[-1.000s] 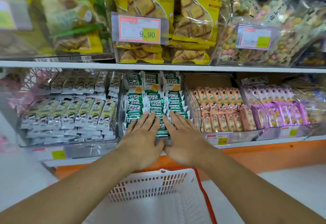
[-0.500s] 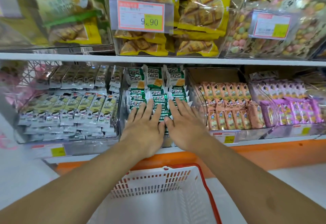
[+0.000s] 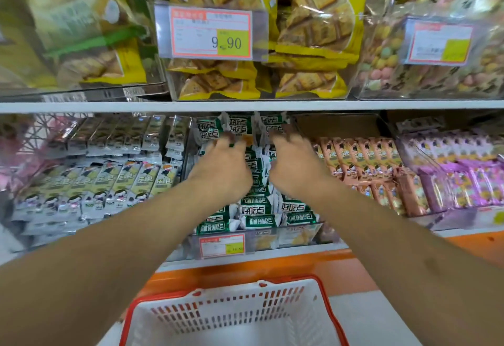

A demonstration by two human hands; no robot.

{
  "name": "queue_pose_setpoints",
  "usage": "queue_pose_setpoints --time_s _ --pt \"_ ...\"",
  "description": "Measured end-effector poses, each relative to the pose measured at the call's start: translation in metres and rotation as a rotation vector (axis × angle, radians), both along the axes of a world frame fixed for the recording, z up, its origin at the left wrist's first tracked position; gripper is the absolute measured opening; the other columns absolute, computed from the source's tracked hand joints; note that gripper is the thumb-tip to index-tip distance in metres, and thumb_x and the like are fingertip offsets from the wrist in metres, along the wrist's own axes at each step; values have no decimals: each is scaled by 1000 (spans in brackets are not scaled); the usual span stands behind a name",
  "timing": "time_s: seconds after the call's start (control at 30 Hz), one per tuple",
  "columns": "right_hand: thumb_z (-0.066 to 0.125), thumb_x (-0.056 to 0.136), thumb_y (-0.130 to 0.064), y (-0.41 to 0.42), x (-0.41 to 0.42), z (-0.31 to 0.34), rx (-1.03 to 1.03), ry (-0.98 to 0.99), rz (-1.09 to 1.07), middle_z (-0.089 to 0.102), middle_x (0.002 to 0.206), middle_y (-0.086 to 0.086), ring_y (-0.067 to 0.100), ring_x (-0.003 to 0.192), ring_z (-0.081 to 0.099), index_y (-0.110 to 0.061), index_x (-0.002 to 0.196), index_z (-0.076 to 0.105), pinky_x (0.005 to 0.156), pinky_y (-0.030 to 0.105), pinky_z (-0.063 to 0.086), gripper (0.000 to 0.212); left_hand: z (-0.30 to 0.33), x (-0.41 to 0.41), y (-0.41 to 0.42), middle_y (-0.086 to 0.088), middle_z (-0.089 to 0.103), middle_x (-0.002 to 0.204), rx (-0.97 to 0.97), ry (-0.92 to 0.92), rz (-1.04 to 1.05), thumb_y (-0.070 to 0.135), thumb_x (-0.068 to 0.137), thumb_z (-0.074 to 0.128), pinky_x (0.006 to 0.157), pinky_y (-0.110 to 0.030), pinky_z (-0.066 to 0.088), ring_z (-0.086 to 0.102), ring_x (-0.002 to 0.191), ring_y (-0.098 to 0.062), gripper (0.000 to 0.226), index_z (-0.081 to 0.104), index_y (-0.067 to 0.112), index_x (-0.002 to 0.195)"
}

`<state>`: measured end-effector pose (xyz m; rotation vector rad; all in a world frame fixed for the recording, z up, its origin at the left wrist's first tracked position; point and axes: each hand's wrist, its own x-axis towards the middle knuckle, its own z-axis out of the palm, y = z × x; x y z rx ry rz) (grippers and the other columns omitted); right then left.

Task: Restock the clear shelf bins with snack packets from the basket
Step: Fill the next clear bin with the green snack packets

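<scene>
A shop shelf of snacks fills the view, two tiers of clear plastic bins on white boards, with an orange strip below the lower tier. Since the picture half a second earlier, both hands have moved from the front of the middle bin (image 3: 300, 232) to its back, and the price tag (image 3: 222, 246) on its front wall, then hidden, now shows. The left hand (image 3: 222, 171) and right hand (image 3: 296, 167) lie side by side on glossy green-and-white snack packets (image 3: 256, 210), small flat pillow shapes with crimped ends and bold white characters, stacked in overlapping rows that fill this bin. The fingers of both hands curl down into the upright packets at the far row; motion blur hides whether they grip any. Just left of the left fingers sits a bin of silver-and-yellow packets (image 3: 114, 182); just right of the right fingers, peach-coloured packets (image 3: 362, 163), then purple ones (image 3: 463, 176). Above the fingertips, the upper tier holds yellow cracker bags (image 3: 313, 18) behind a tag reading 9.90 (image 3: 210, 33). Below the forearms stands a white slotted plastic basket (image 3: 231, 315) with a red rim; the part of its inside that shows holds no packets.
</scene>
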<state>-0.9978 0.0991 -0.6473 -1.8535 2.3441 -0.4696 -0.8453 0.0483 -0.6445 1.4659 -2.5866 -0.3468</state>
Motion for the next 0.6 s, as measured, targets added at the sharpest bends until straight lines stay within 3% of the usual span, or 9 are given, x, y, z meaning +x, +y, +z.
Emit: queue_pose_setpoints --time_s 0.1,0.2,0.33,0.47,0.53,0.6 --pt "60 89 -13 -32 -12 -2 50 117 27 4 172 13 42 158 8 -25 165 16 126 49 23 90 -4 -13 -21 -12 24 157 1 -86 -13 34 101 46 119 -55 32 24 144 -43 55 31 21 153" --pt "61 88 -19 -55 -20 -18 48 203 13 19 167 21 41 158 10 -17 162 22 129 48 16 84 -13 -20 -31 -9 19 160 -3 -107 -21 40 102 46 121 -51 27 19 147 -42 60 25 25 156" --pt "57 84 -21 -61 -24 -30 3 244 4 35 159 19 43 155 19 -15 157 32 125 52 26 77 -17 -23 -34 -11 24 157 -20 -62 -59 33 96 57 119 -47 28 25 144 -42 64 33 23 154" --pt "54 86 -23 -54 -21 -28 -191 271 1 44 151 21 47 139 40 -9 146 49 115 52 37 62 -9 -17 -41 -14 40 143 -166 -17 -25 16 84 62 105 -46 49 43 131 -39 56 52 17 139" --pt "50 83 -25 -60 -21 -29 -322 287 45 55 142 20 47 129 49 -7 140 57 109 54 44 60 -1 -15 -49 -17 44 142 -297 -42 41 9 82 65 95 -48 50 48 128 -41 62 47 10 141" --pt "61 82 -22 -73 -22 -28 -335 293 109 59 139 19 46 128 51 -6 138 60 106 58 45 58 6 -13 -61 -18 46 145 -335 -154 97 12 84 68 95 -51 50 51 128 -45 68 39 9 146"
